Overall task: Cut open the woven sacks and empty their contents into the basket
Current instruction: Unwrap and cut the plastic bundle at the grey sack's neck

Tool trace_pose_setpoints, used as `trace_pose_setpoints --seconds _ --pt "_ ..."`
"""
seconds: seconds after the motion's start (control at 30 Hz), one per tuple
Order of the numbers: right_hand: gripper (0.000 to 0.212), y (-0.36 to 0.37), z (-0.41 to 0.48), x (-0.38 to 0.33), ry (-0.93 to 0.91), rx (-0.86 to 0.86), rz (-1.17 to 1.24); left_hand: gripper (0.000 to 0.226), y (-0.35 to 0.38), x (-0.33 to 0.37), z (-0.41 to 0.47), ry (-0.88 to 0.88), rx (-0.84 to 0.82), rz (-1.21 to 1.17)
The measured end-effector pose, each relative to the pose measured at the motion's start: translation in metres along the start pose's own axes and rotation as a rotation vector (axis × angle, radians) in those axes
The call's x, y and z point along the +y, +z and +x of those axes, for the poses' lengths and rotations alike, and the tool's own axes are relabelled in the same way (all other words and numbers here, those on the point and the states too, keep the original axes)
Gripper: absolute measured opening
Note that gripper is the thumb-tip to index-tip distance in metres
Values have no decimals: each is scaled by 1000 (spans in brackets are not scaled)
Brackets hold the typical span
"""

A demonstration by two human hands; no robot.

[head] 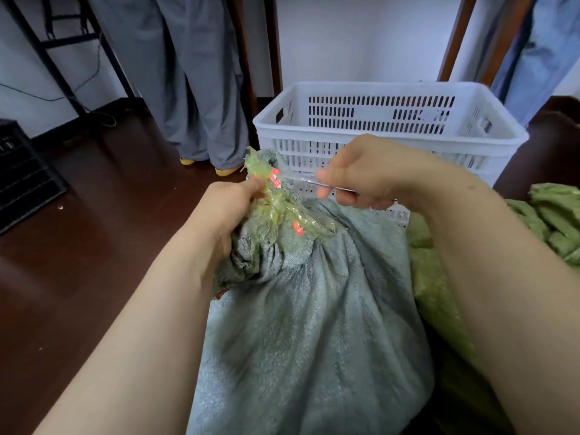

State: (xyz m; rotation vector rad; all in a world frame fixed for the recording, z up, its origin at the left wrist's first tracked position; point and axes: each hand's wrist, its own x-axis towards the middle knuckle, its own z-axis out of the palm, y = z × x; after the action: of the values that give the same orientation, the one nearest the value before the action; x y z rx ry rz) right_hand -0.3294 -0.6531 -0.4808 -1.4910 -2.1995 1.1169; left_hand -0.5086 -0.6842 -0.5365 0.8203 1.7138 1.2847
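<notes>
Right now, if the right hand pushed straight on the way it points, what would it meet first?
Probably the tape-wrapped neck of the grey-green sack, which the left hand grips. The right hand holds what looks like a thin blade aimed leftward at it; depth is unclear from this one view.

1. There was one white slotted basket [489, 133].
2. One grey-green woven sack [314, 324] was there, with one wrap of clear tape [276, 208] round its neck.
3. One green sack [439, 293] lay just beside it. Farther right was a heap of green sacks [555, 215] too bunched to count.
4. One thin blade [326, 183] showed.
5. Two bare hands were in view, one left hand [226, 208] and one right hand [370, 174].
6. One black crate [25, 171] sat at the left edge.
7. One bystander showed as two grey trouser legs [194, 89] and two yellow shoes [226, 171].
8. One black metal frame [56, 42] stood behind.
</notes>
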Motion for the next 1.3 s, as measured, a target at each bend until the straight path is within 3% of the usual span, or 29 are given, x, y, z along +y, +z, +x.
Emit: trace_pose_setpoints --seconds 0.2,0.37,0.5,0.73,0.9,1.17,1.3 --pt "30 -5 -10 -14 -32 9 -316 30 1 1 1 58 12 10" --pt "28 -1 -11 -21 -91 61 -373 23 3 3 1 127 11 67" --pt "26 4 -11 -24 -99 70 -453 42 3 5 5 177 60 151" --pt "30 19 -13 -34 -113 141 -688 47 7 11 -4 398 101 471" --pt "36 42 -5 -37 -145 193 -739 45 9 13 -8 477 139 707" --pt "41 46 -13 -36 -209 94 -781 37 -19 6 4 492 246 672" --pt "40 48 -15 -37 -165 76 -837 43 -15 7 2 560 155 733"
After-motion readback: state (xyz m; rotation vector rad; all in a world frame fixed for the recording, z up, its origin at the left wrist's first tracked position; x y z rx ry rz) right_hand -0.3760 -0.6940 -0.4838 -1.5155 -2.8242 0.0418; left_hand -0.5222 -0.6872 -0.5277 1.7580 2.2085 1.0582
